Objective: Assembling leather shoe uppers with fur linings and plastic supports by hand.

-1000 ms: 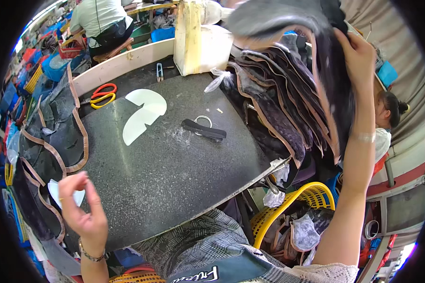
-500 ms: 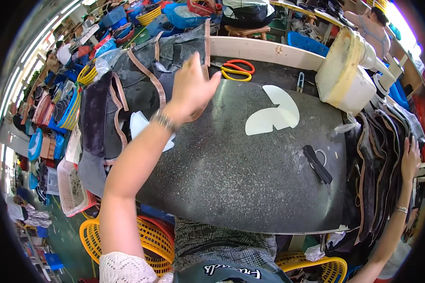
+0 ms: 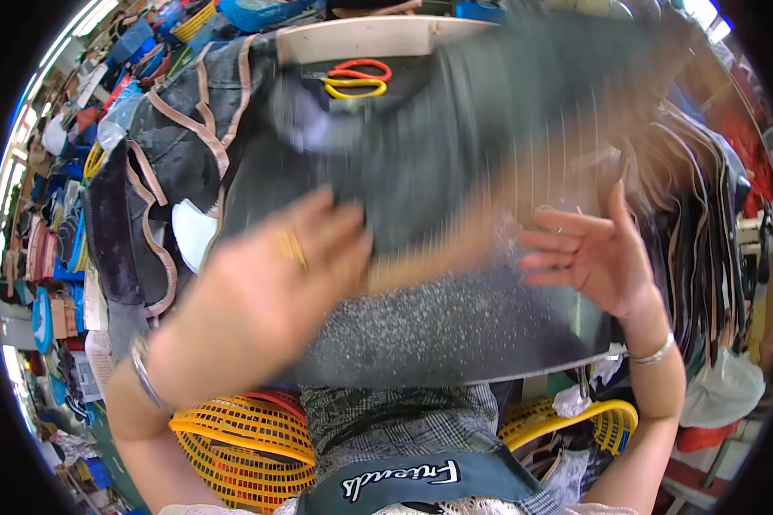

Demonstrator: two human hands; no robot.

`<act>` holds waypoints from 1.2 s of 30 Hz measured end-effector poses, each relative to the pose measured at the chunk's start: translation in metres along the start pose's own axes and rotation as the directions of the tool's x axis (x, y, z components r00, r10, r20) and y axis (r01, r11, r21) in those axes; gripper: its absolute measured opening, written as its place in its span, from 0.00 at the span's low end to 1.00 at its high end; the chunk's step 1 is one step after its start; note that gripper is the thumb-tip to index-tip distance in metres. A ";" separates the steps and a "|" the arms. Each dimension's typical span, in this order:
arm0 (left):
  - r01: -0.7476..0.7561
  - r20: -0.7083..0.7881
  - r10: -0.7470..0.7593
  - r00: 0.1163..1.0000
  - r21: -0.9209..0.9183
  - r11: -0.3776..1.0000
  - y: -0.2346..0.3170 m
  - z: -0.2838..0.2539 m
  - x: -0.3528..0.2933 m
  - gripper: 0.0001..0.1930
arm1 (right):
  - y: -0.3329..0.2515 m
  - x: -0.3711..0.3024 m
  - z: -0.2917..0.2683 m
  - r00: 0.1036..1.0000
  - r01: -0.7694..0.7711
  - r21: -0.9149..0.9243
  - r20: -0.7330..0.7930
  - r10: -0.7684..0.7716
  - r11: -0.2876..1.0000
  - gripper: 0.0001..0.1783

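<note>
A large dark fabric panel (image 3: 455,137) with tan edging filled the upper centre, blurred, spread over the speckled worktable (image 3: 455,330) as if for laying flat. The left hand (image 3: 266,292) pressed its lower edge, grip unclear; the right hand (image 3: 588,253), centre right, was splayed wide, touching it

The dark speckled worktop (image 3: 455,330) looks like polished stone, smooth with a faint gloss. Above it, a blurred dark piece (image 3: 489,129) reads as soft matt cloth or suede with a tan edge binding. Left of the worktop, the stacked cut pieces (image 3: 163,137) show the same napped dark surface and pale, smooth trim. Beyond the worktop's far edge, the scissors (image 3: 356,77) have glossy red and yellow plastic handles. Below the worktop, the yellow baskets (image 3: 240,446) are shiny moulded plastic mesh. The bracelet (image 3: 657,352) on the right wrist is bright metal.
</note>
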State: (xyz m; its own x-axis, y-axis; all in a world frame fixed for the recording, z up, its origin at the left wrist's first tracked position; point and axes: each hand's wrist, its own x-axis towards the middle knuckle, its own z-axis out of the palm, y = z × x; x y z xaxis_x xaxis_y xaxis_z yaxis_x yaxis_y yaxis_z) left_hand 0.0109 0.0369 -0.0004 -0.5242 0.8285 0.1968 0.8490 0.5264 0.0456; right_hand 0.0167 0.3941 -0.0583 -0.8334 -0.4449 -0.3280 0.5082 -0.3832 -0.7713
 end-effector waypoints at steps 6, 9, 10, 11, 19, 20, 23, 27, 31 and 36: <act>0.005 0.471 0.125 0.873 -0.265 0.964 0.057 0.041 -0.044 0.31 | 0.090 -0.019 -0.002 0.956 -0.222 -0.127 -0.222 0.190 0.967 0.37; 0.058 0.171 -0.017 0.985 -0.234 0.971 0.048 0.052 -0.003 0.32 | 0.095 -0.026 0.015 0.984 -0.079 -0.211 -0.176 0.042 0.974 0.32; 0.076 0.138 -0.028 0.990 -0.360 0.930 0.048 0.064 0.012 0.32 | 0.095 -0.028 0.016 0.990 0.027 -0.100 -0.135 -0.040 0.995 0.30; 0.090 0.107 -0.043 0.993 -0.481 0.872 0.050 0.078 0.025 0.32 | 0.095 -0.031 0.016 0.986 0.131 0.013 -0.103 -0.129 0.991 0.29; 0.509 0.473 -0.197 0.859 -0.831 0.224 0.065 0.114 0.064 0.10 | 0.099 -0.065 0.012 0.921 -0.065 -0.784 -0.286 -0.266 0.617 0.16; 0.525 0.511 -0.158 0.845 -0.848 0.065 0.068 0.112 0.069 0.09 | 0.104 -0.062 0.018 0.874 0.074 -0.815 -0.225 -0.431 0.575 0.13; 0.485 0.497 -0.100 0.862 -0.866 -0.119 0.065 0.111 0.083 0.13 | 0.106 -0.053 0.016 0.782 0.185 -0.913 -0.086 -0.617 0.363 0.09; 0.544 0.550 -0.092 0.830 -0.835 -0.079 0.073 0.121 0.087 0.14 | 0.113 -0.046 0.012 0.698 0.193 -0.951 -0.041 -0.715 0.242 0.10; 0.096 -0.019 -0.188 0.982 -0.806 0.584 0.080 0.131 0.086 0.06 | 0.115 -0.042 0.005 0.632 0.191 -0.978 0.190 -0.751 -0.086 0.16; 0.065 -0.122 -0.153 0.981 -0.534 0.843 0.051 0.142 0.095 0.26 | 0.075 -0.020 -0.020 0.559 0.119 -0.991 0.018 -0.829 0.059 0.08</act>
State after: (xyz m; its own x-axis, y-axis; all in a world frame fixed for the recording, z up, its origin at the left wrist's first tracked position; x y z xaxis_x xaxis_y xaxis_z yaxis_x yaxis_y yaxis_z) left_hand -0.0048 0.1693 -0.1188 -0.6360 0.7085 0.3058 0.7169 0.3959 0.5739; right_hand 0.0670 0.3907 -0.1205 -0.8833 0.0544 0.4656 -0.2848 0.7267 -0.6251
